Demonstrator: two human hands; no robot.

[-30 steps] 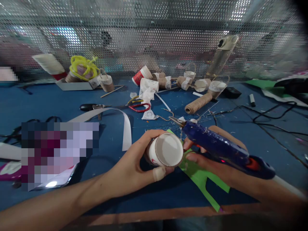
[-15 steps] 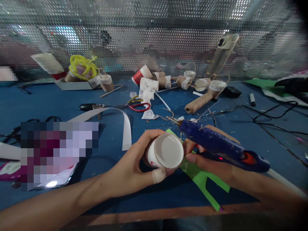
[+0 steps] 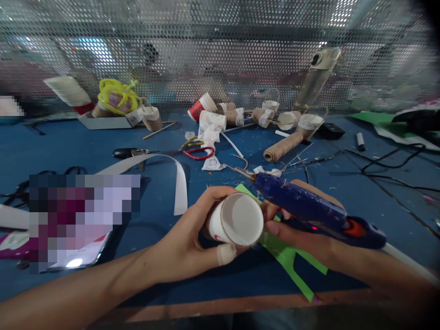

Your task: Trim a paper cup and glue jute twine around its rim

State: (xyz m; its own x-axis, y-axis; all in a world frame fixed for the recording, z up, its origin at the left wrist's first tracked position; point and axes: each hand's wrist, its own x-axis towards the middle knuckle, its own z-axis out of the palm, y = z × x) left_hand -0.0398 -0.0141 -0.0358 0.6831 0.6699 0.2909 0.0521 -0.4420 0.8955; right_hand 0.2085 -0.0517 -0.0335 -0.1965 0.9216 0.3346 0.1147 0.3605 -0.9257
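My left hand [image 3: 187, 240] is wrapped round a white paper cup [image 3: 237, 220] lying on its side, its round base turned toward me; a plaster covers the thumb tip. My right hand [image 3: 302, 233] grips a blue glue gun [image 3: 309, 208] with an orange trigger, its metal nozzle pointing up and left just past the cup's far edge. The right thumb and a fingertip touch the cup's right side. Under both hands lies a green paper cut-out [image 3: 287, 254] on the blue table [image 3: 240, 279].
Beyond the hands lie a white paper strip [image 3: 178, 181], red-handled scissors [image 3: 199, 152], a twine spool [image 3: 283, 146], several wrapped paper cups [image 3: 271, 117] and black cables [image 3: 388, 167]. A yellow cord bundle [image 3: 118, 96] sits at the back left. A perforated metal screen [image 3: 220, 50] closes the back.
The glue gun's nozzle has shifted left and slightly away, past the cup's far edge. The cup has tilted a little in my left hand.
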